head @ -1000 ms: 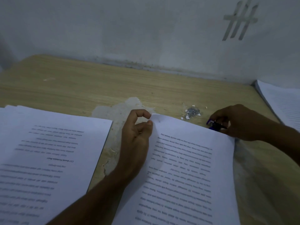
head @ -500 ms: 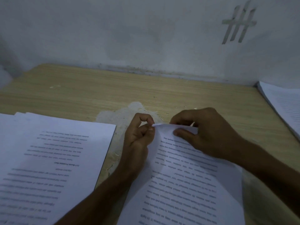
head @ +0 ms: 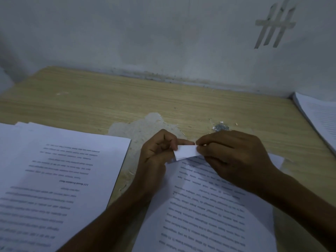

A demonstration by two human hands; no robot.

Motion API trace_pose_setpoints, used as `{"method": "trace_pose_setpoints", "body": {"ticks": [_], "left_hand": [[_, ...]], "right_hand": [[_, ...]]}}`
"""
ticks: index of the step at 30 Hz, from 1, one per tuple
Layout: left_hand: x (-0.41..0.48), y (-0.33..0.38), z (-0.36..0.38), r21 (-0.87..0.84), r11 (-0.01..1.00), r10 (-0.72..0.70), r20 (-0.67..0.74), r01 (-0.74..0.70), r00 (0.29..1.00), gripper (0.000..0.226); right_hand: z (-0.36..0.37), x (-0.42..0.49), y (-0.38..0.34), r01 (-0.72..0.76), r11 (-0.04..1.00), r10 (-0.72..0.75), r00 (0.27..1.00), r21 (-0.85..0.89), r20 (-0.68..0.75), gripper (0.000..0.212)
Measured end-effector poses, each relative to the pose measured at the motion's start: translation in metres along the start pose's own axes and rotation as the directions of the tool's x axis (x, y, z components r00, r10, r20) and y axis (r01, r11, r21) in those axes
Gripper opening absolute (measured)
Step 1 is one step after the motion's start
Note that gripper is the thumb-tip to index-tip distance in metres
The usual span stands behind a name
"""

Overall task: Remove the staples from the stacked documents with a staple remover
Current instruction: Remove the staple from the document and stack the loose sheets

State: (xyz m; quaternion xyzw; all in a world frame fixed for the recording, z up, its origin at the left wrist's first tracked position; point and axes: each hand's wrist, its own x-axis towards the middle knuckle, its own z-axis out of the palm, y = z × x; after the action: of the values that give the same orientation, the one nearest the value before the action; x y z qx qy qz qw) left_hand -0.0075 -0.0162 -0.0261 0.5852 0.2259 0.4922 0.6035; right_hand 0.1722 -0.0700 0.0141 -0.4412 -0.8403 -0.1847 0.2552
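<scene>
A printed document [head: 205, 206] lies in front of me on the wooden table [head: 127, 104]. Its far left corner [head: 185, 151] is lifted and folded back. My left hand [head: 156, 157] pinches that corner from the left with finger and thumb. My right hand [head: 231, 157] pinches the same corner from the right, fingers curled over the page top. The staple remover is not visible; whether my right hand hides it I cannot tell. A small heap of pulled staples [head: 221, 127] lies on the table just beyond my right hand.
A second stack of printed pages [head: 54, 179] lies to the left, close to my left forearm. Another paper stack [head: 320, 117] sits at the table's right edge. A worn pale patch [head: 138, 131] marks the tabletop. A grey wall [head: 163, 42] closes the back.
My right hand came from the right edge of the document, where it held the blue staple remover, to the far left corner. Both hands now pinch the lifted corner, which is raised and folded further.
</scene>
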Motion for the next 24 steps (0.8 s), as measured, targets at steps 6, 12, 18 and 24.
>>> {"method": "trace_pose_setpoints", "body": {"ticks": [6, 12, 18, 24], "left_hand": [[-0.002, 0.0, -0.002, 0.047, 0.996, -0.072, -0.066, 0.075, 0.995, 0.004], [-0.004, 0.003, -0.002, -0.021, 0.987, -0.158, -0.129, 0.157, 0.979, 0.011], [-0.004, 0.007, -0.001, 0.008, 0.981, -0.189, -0.189, 0.194, 0.964, 0.014], [-0.001, 0.008, 0.0, 0.102, 0.966, -0.206, -0.243, 0.237, 0.948, 0.012]], "right_hand": [[-0.003, 0.009, 0.002, -0.335, 0.889, 0.334, 0.941, 0.313, 0.061, 0.017], [-0.001, 0.02, 0.004, -0.488, 0.779, 0.472, 0.87, 0.393, 0.144, 0.027], [-0.001, 0.028, 0.006, -0.52, 0.702, 0.488, 0.849, 0.487, 0.204, 0.02], [0.01, 0.034, 0.01, -0.522, 0.685, 0.459, 0.851, 0.508, 0.256, 0.012]]}}
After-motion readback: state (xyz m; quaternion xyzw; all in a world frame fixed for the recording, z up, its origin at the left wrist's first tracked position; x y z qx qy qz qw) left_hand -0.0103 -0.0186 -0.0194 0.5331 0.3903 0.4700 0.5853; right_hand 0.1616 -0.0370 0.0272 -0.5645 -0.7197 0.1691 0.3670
